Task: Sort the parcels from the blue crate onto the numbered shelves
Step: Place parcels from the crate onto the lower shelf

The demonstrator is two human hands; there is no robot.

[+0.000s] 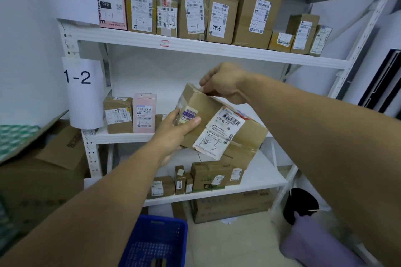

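A brown cardboard parcel with a white shipping label hangs tilted in front of the white shelf unit, at the height of the middle shelf. My left hand grips its lower left end. My right hand holds its upper far corner. The blue crate stands on the floor below, between my arms. A paper sign reading 1-2 hangs on the left upright. The lower shelf carries several small brown parcels.
The top shelf holds a row of labelled boxes. A brown box and a pink box stand on the middle shelf's left part. Big cardboard boxes pile at left. A black and purple bundle lies on the floor at right.
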